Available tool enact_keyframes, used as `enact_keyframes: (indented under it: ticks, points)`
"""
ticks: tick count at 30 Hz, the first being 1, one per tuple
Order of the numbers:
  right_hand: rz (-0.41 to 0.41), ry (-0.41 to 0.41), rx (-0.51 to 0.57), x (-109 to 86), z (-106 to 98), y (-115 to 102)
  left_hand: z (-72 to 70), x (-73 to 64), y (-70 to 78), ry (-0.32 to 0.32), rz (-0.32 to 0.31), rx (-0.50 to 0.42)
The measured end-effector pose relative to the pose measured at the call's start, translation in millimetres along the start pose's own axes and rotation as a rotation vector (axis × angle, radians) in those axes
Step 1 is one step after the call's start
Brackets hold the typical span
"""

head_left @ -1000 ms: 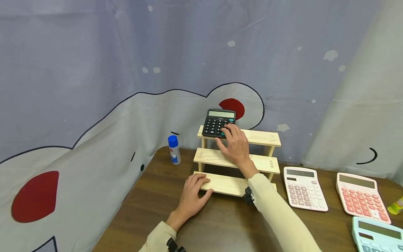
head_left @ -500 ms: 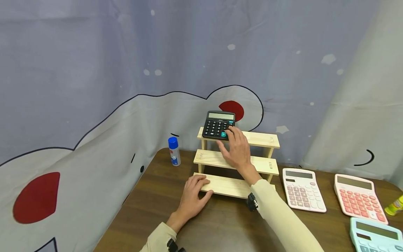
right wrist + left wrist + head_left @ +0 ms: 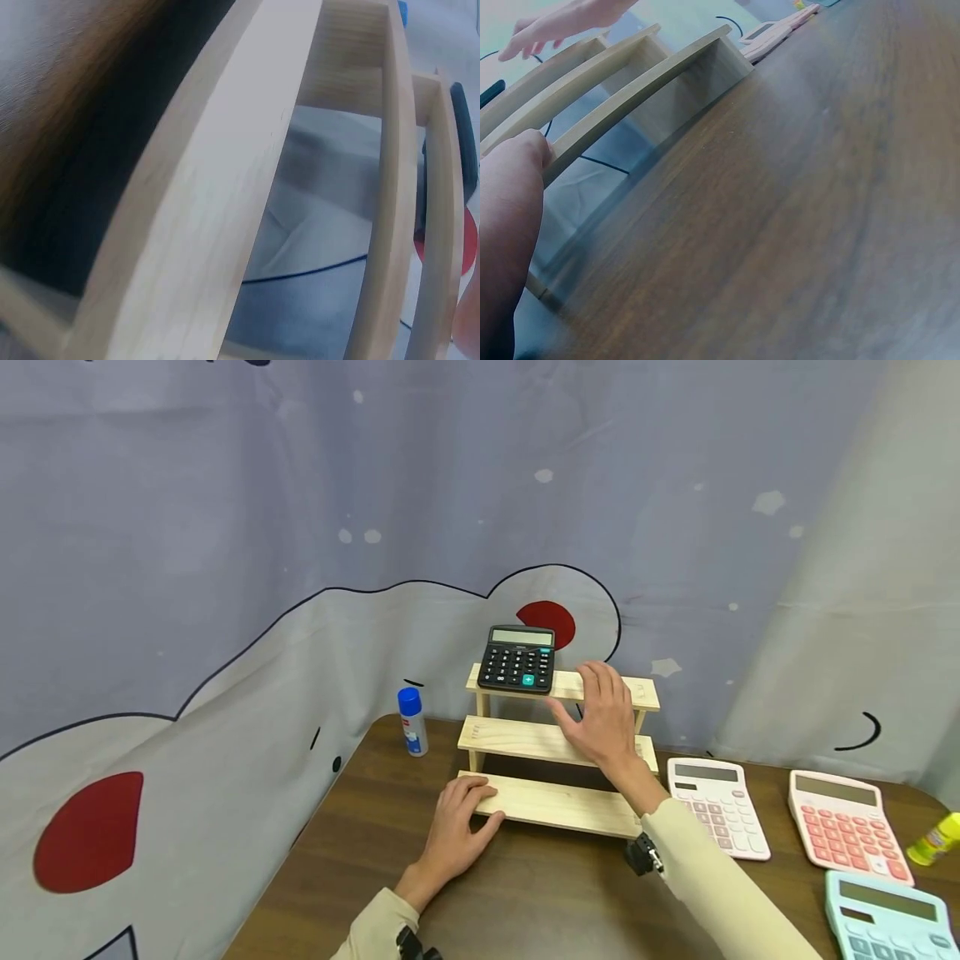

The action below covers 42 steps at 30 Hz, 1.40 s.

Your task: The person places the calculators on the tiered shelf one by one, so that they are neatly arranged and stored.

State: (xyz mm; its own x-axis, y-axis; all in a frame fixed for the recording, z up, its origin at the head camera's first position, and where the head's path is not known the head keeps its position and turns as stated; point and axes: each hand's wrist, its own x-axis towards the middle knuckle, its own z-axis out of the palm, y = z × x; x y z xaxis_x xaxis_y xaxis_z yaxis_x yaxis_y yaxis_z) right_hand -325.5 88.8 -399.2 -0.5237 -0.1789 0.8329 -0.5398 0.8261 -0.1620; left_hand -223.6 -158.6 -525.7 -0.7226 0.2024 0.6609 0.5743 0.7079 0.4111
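"Position first: where does the black calculator (image 3: pixel 516 660) sit?"

"On the top tier (image 3: pixel 567 682) of the wooden stand (image 3: pixel 525 739), at its left end. Its long axis runs front to back, across the length of the board. Whether it lies flat or leans back, I can't tell."

"Which hand is nearer?"

"The right hand (image 3: pixel 606 720). The calculator lies to its left and a little farther up, with a gap between; the thumb is closest to the lower right corner."

"Holding anything?"

"Nothing. The thumb stands well off from the fingers. Whether the fingertips touch the top tier, I can't tell."

"And the left hand (image 3: pixel 456 827)?"

"Lower down, resting on the left end of the bottom tier (image 3: pixel 562 803), fingers over the board, no calculator in it."

"The white calculator (image 3: pixel 723 802)?"

"On the table (image 3: pixel 337 860), right of the stand, beside the right sleeve (image 3: pixel 712 868)."
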Motion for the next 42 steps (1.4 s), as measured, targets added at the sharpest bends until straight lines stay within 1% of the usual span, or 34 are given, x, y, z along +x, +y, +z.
enact_keyframes:
  ticks: [3,7,10,14,18,21,26,28,33,37,40,42]
  points:
    - [0.048,-0.011,0.013,-4.2,-10,3,0.3,-0.2,-1.9,0.004,0.006,0.0]
    - [0.144,-0.052,0.041,-13.5,-24,7,1.0,-1.5,-4.5,0.013,0.012,0.005]
    - [0.212,-0.065,0.065,-23.7,-35,13,1.4,-1.4,-4.7,0.005,0.009,0.008]
    - [0.283,-0.031,0.095,-40.9,-48,24,1.8,-0.1,-4.1,-0.005,0.012,0.008]
    - [0.359,0.005,0.133,-60.5,-59,31,2.0,-0.4,-4.2,0.009,0.019,0.01]
    - [0.395,0.034,0.147,-74.8,-67,36,2.3,-1.1,-4.5,0.009,0.014,0.012]
    - [0.434,0.107,0.134,-94.2,-78,47,2.2,-0.7,-4.2,0.006,0.01,0.009]
    - [0.462,0.12,0.127,-100.9,-81,53,1.7,0.0,-3.7,0.011,0.016,0.002]
    - [0.559,0.091,0.103,-116.2,-85,64,1.2,1.8,-2.8,0.018,0.022,0.001]
    - [0.621,0.084,0.076,-128.5,-84,69,0.5,1.5,-1.4,-0.004,-0.001,-0.005]
    - [0.635,0.094,0.064,-136.8,-83,71,-0.3,0.8,-0.4,-0.021,-0.02,-0.014]
    - [0.624,0.099,0.049,-140.9,-82,74,-0.3,1.2,-0.1,-0.023,-0.019,-0.014]
